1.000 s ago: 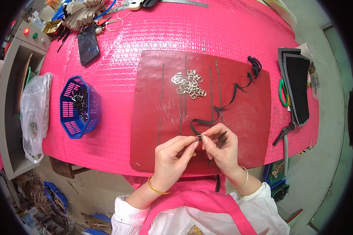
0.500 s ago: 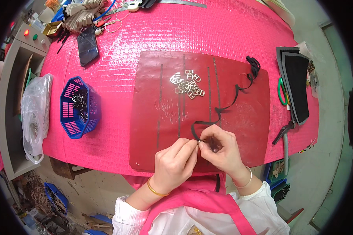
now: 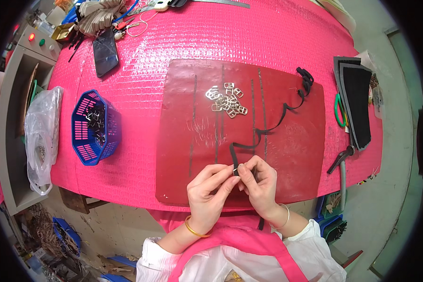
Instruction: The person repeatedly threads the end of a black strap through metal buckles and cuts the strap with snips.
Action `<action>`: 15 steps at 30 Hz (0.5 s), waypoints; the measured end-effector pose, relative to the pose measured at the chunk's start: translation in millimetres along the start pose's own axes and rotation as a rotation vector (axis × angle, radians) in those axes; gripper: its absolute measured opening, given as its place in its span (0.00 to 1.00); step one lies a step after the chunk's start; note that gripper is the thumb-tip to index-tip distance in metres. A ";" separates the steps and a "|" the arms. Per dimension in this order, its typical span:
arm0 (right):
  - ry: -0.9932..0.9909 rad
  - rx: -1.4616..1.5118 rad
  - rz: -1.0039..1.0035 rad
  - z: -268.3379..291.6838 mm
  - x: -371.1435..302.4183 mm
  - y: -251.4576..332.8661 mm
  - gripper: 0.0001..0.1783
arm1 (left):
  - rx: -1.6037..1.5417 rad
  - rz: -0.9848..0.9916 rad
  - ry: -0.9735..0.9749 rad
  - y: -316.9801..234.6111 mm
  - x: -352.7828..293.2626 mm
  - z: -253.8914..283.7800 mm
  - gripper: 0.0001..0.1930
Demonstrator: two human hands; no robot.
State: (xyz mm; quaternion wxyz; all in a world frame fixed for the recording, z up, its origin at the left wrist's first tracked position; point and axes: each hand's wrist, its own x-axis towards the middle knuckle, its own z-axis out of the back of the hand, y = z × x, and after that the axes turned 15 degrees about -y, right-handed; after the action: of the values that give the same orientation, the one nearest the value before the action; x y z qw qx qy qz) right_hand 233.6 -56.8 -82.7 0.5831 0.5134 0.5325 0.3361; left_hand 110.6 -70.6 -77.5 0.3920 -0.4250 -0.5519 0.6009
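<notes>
Near the mat's front edge, my left hand and my right hand meet fingertip to fingertip, both closed in a pinch. Between them is the end of a thin black strap with a small silver buckle on it. Fingers partly cover the buckle, so how the strap threads through it is hard to make out. The strap's loose length winds away to the far right and ends in a bunched tangle. Several loose silver buckles lie in a pile beyond my hands on the dark red mat.
A blue basket with dark small pieces stands left of the mat, beside a clear plastic bag. A phone lies far left. To the right are green-handled scissors, black fabric pieces and a hammer-like tool.
My fingers have shifted on the strap end. The right hand has turned and its fingers have closed in; the left thumb now lies along the strap end. The nearby strap stands straighter.
</notes>
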 end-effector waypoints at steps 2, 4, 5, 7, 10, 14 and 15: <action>0.050 -0.093 0.001 2.4 0.8 -1.4 0.12 | -0.002 0.010 0.022 1.5 1.5 1.6 0.09; 0.123 -0.137 -0.018 5.8 7.6 -3.1 0.11 | -0.285 0.224 0.048 7.6 4.2 4.8 0.07; 0.196 -0.180 -0.037 8.7 12.2 -5.5 0.10 | -0.285 0.224 0.050 6.5 5.9 6.4 0.07; 0.372 0.096 -0.289 23.1 21.6 -5.6 0.15 | -0.471 0.555 0.038 3.8 10.4 11.5 0.07; 0.428 0.126 -0.445 28.2 23.7 12.1 0.21 | -0.460 0.615 0.119 3.0 14.4 23.2 0.07; 0.644 0.040 -0.465 24.4 30.9 20.9 0.26 | -0.380 0.557 0.168 0.3 15.1 28.9 0.07; 0.729 0.025 -0.438 22.0 33.5 22.6 0.26 | -0.379 0.557 0.168 -0.1 15.5 29.8 0.07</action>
State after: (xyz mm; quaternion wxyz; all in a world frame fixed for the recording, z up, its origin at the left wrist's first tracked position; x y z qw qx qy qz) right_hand 265.4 -25.0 -72.3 0.4082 0.2428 0.8043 0.3572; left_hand 77.4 -65.9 -77.6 0.1711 -0.6726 -0.4824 0.5345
